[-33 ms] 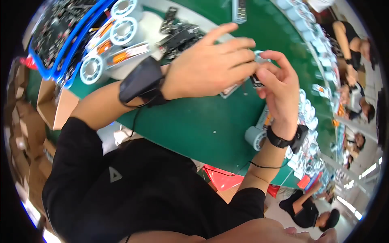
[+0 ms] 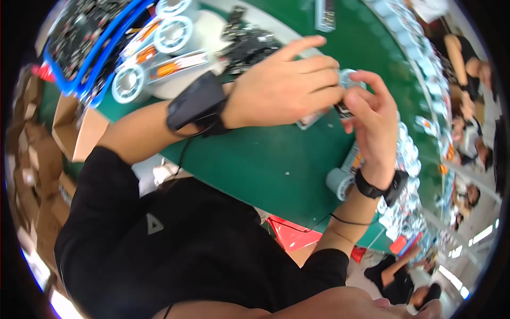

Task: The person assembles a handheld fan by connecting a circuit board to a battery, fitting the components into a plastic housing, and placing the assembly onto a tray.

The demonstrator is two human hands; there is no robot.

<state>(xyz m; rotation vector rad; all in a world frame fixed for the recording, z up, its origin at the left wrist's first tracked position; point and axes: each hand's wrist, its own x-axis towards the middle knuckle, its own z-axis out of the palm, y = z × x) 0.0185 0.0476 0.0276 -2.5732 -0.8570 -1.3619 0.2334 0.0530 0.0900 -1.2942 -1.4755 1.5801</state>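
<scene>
My right hand [image 2: 376,119] is closed, with thumb and bent fingers around a small pale blue round-ended casing [image 2: 348,77]. A small black piece with white marks [image 2: 343,110] shows below my right thumb; whether it belongs to the casing I cannot tell. Coming across from the left, my left hand [image 2: 287,90] has its back up. Its index finger stretches away from the others, and the other fingertips reach the casing; the thumb is hidden. Beneath the left hand, a pale rectangular part [image 2: 308,121] lies partly covered on the green table [image 2: 239,159].
Pale blue casings with ring ends [image 2: 129,84] lie at the left beside blue trays [image 2: 79,87] of small dark parts. Black circuit parts [image 2: 249,50] are piled beyond my left hand. Another casing [image 2: 340,183] lies near my right wrist. Long rows of casings [image 2: 406,48] line the right.
The whole picture has shifted slightly to the right. Both hands keep nearly the same pose around the casing.
</scene>
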